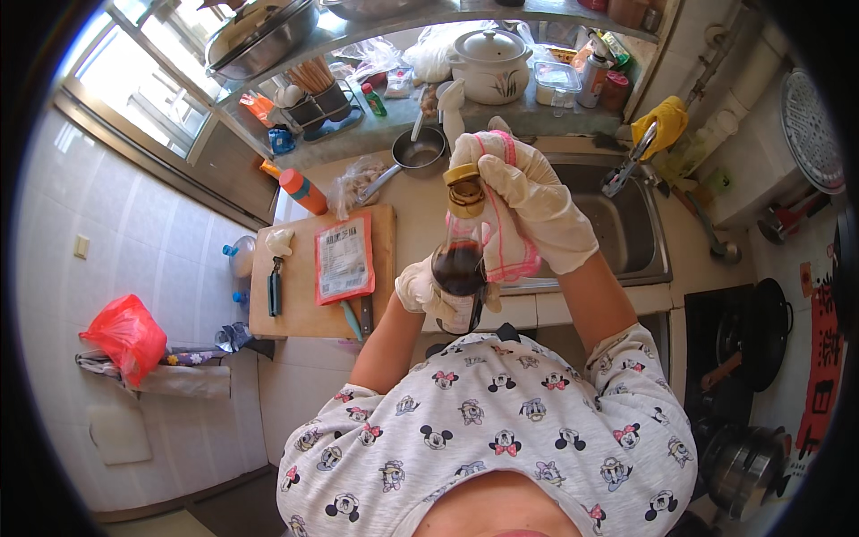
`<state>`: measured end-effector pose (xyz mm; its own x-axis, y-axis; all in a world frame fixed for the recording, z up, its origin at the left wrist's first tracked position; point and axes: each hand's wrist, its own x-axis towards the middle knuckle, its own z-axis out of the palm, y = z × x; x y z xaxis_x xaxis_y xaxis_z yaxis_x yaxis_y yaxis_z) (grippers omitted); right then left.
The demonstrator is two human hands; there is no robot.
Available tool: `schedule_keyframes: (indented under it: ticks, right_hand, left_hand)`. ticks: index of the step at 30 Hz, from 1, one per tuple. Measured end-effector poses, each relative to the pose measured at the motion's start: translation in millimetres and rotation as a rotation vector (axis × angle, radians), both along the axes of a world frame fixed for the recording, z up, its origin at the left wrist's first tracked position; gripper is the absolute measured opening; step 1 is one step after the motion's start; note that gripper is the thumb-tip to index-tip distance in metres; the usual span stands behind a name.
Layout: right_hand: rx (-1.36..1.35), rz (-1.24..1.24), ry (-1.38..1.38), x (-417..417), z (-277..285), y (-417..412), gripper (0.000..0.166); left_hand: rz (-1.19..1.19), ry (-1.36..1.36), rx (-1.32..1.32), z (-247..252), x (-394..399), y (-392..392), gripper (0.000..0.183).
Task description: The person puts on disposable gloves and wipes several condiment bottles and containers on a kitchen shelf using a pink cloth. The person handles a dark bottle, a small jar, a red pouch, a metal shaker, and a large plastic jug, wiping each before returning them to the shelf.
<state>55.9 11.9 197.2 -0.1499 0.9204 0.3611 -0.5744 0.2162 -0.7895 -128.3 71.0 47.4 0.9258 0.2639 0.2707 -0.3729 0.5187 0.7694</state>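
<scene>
In front of my chest I hold a glass bottle [460, 268] partly filled with dark liquid. My left hand [429, 292], in a pale glove, grips its lower body over the label. The bottle's gold flip cap [463, 188] is tilted up on its hinge. My right hand [543, 208], gloved too, is shut on a white cloth [503, 245] with pink edging. That cloth lies against the neck and side of the bottle, and part of it rises behind the cap. The fingertips under the cloth are hidden.
A wooden cutting board [288, 319] bears a red-edged packet [343, 258], a peeler-like tool [275, 288] and a knife [366, 315]. Behind stand a small saucepan [419, 149] and a spray bottle [452, 111]. The steel sink [614, 221] is at right, with a wok [762, 335] beyond.
</scene>
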Motion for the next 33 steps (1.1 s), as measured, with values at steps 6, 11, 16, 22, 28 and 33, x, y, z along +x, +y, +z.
schedule_keyframes:
  ticks: [6, 11, 16, 22, 28, 33]
  right_hand:
    - [0.013, -0.051, -0.111, 11, 3, -2, 0.031]
    - [0.122, -0.251, -0.102, 22, 4, 1, 0.035]
    - [0.102, -0.291, -0.178, 31, 1, -4, 0.033]
    - [0.215, -0.337, -0.375, 35, -5, 0, 0.031]
    - [0.487, -0.597, -0.598, 34, -21, 2, 0.027]
    - [0.182, -0.571, -0.056, 28, -22, -13, 0.033]
  left_hand:
    - [-0.032, -0.045, -0.014, -3, -3, -6, 0.09]
    - [-0.082, -0.065, -0.007, -8, -9, -8, 0.1]
    - [-0.08, -0.032, -0.024, -4, -9, -7, 0.102]
    - [0.066, 0.179, 0.031, 28, -2, -16, 0.09]
    - [0.269, 0.278, -0.022, 51, 10, -32, 0.093]
    - [0.435, 0.242, 0.046, 66, 15, -19, 0.081]
